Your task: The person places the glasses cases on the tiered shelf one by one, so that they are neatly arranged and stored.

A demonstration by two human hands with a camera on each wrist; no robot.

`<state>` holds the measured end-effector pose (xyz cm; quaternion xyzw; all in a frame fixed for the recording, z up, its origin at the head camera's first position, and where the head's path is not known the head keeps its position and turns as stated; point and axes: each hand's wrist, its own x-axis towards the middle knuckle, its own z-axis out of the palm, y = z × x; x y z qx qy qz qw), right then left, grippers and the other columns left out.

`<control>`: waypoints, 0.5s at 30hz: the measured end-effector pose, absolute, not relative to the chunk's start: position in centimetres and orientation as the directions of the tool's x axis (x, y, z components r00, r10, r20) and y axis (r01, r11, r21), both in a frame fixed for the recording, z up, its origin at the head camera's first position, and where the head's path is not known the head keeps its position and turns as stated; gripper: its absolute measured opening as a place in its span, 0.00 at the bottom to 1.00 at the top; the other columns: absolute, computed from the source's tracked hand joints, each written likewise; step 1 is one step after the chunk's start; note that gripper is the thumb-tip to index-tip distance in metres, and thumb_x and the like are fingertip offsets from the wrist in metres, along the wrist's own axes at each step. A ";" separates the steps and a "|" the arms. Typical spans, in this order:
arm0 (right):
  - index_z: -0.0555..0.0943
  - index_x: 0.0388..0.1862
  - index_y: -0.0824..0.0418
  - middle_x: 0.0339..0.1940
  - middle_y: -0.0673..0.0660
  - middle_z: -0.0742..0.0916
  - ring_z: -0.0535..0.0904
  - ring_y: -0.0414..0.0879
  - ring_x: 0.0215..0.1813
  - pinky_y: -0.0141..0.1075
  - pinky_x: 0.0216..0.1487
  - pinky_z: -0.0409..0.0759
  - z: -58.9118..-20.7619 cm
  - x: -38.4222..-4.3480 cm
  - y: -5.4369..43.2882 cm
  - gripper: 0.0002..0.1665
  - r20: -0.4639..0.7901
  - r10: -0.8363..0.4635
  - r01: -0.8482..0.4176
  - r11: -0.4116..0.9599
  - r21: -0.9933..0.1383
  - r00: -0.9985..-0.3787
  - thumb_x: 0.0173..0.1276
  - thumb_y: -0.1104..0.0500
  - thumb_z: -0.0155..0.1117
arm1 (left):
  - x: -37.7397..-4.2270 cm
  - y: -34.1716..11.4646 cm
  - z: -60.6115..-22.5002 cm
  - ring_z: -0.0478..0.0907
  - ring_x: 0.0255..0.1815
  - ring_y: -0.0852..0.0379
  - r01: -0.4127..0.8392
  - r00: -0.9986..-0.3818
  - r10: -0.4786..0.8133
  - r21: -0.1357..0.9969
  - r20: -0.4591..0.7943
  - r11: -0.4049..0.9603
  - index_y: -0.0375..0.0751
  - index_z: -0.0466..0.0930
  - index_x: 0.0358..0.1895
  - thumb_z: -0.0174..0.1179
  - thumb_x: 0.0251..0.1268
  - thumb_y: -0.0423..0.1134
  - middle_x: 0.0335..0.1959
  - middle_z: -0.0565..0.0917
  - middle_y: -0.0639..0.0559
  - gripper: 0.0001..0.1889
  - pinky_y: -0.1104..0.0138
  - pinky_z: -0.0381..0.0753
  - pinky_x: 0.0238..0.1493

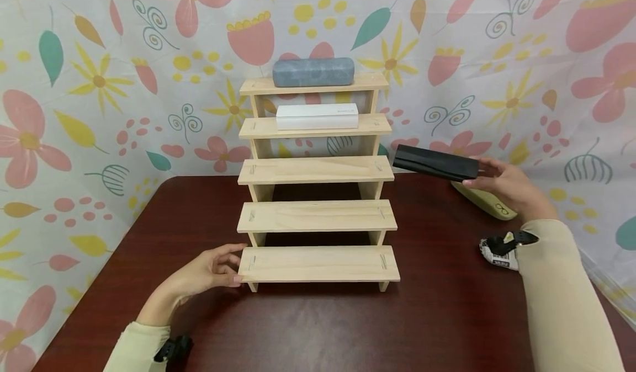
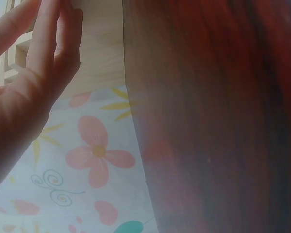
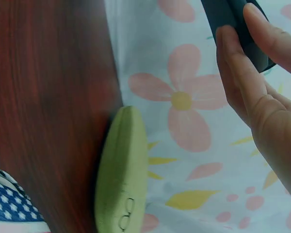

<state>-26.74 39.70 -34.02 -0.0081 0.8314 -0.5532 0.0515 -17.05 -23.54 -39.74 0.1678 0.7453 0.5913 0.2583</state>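
Observation:
A pale wooden rack (image 1: pixel 318 216) with several stepped shelves stands in the middle of the table. My left hand (image 1: pixel 211 272) is at the left end of its lowest shelf, fingers loosely bent, with the fingertips right at the shelf's edge. My right hand (image 1: pixel 512 187) pinches a black glasses case (image 1: pixel 437 163) by its right end, thumb against fingers. The case is held up to the right of the middle shelf, its left end close to that shelf. A blue-grey case (image 1: pixel 313 73) lies on the top shelf and a white box (image 1: pixel 318 117) on the one below.
A green case (image 3: pixel 120 174) with a glasses drawing lies behind my right hand, by the wall edge. A small packet (image 1: pixel 499 259) lies near the right sleeve. The dark red table (image 1: pixel 318 328) meets a flower-patterned cloth (image 1: pixel 99 140) at the back and sides.

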 end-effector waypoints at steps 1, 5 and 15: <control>0.48 0.78 0.59 0.64 0.50 0.66 0.68 0.37 0.61 0.24 0.52 0.76 -33.8 -26.6 39.7 0.49 -0.079 -0.077 0.042 0.396 -0.917 -0.994 0.67 0.57 0.65 | -17.1 -23.6 -39.7 0.82 0.42 0.50 -0.056 -0.811 0.555 0.968 -0.187 0.245 0.23 0.47 0.72 0.66 0.59 0.28 0.49 0.74 0.34 0.43 0.52 0.84 0.44; 0.46 0.79 0.58 0.70 0.53 0.62 0.61 0.48 0.70 0.21 0.51 0.75 -32.9 -26.3 39.7 0.50 -0.078 -0.087 0.036 0.410 -0.911 -0.993 0.68 0.57 0.65 | -17.1 -23.6 -39.7 0.81 0.43 0.49 -0.050 -0.810 0.556 0.968 -0.185 0.248 0.24 0.48 0.72 0.66 0.59 0.28 0.49 0.74 0.34 0.43 0.52 0.84 0.44; 0.44 0.79 0.54 0.80 0.51 0.44 0.64 0.27 0.61 0.17 0.49 0.72 -31.2 -24.9 40.1 0.50 -0.101 -0.089 0.047 0.472 -0.880 -0.991 0.69 0.55 0.64 | -17.1 -23.6 -39.8 0.81 0.43 0.46 -0.043 -0.809 0.560 0.969 -0.178 0.245 0.23 0.49 0.72 0.66 0.59 0.28 0.49 0.74 0.34 0.42 0.52 0.84 0.44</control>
